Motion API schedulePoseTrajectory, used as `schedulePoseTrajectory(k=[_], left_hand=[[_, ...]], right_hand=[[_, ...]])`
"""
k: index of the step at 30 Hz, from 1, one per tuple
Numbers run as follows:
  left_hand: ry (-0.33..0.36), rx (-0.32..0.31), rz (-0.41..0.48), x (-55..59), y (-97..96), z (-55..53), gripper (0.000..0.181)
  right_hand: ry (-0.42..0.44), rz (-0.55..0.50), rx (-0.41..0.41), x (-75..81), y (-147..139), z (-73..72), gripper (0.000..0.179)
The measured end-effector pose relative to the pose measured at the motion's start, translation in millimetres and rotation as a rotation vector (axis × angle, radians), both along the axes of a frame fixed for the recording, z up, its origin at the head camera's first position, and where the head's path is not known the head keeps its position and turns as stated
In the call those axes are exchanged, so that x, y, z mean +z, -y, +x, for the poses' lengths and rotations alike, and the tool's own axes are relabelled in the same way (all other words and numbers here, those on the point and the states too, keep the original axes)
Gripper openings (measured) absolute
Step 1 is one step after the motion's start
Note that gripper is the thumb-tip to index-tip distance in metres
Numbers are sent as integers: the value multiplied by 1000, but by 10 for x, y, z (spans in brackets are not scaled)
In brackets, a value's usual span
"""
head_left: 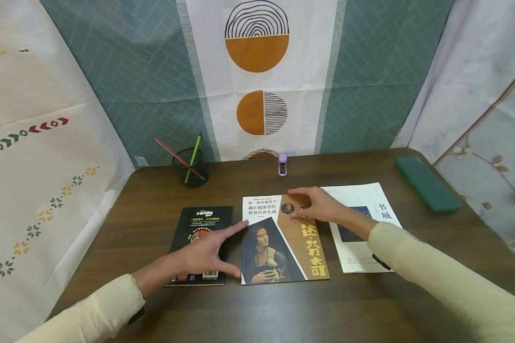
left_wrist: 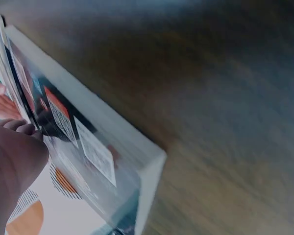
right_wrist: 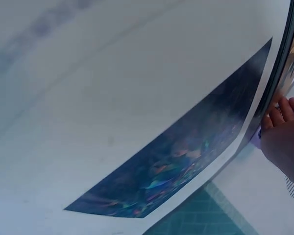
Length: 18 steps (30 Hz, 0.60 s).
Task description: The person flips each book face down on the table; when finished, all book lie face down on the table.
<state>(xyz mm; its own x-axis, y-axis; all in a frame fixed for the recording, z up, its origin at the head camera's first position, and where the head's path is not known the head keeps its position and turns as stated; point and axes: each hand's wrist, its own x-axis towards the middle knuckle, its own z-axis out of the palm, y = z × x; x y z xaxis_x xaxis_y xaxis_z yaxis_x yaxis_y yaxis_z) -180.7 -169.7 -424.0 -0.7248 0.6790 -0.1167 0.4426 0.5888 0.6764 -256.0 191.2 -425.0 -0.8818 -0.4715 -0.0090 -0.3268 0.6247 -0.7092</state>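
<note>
A book with a painted portrait on its cover (head_left: 263,257) lies flat in the middle of the table in the head view. My left hand (head_left: 203,250) has its thumb and forefinger spread along that book's left edge, its palm over the black book (head_left: 203,216). At the upper right of the portrait book is my right hand (head_left: 324,205), thumb on the cover and forefinger reaching to the top edge. The white magazine (head_left: 356,259) sits partly under the right wrist. In the left wrist view, barcodes show on the black book (left_wrist: 95,147) beside the left hand (left_wrist: 14,152).
At the back left stands a black mesh pen cup (head_left: 196,174) with a pink and a green pencil. A small purple-capped item (head_left: 282,165) is at the back edge. The dark green case (head_left: 427,183) lies at the right, and patterned cloth (head_left: 154,71) hangs behind the table.
</note>
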Motion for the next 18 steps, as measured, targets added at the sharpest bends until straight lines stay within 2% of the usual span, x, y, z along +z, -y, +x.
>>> schedulePoseTrajectory(k=[6,13,18], left_hand=[[-59,-43,-8,-23,-98,110,121],[-119,-59,-118,-48,-172,194,129],[-154,-68,-166,-46,-202,218,131]], right_hand=[[-9,42,-5,3,-87,5,67],[-31,64,15,-5,-158,-18,66],[-25,54,31,-37,-185,-35,66]])
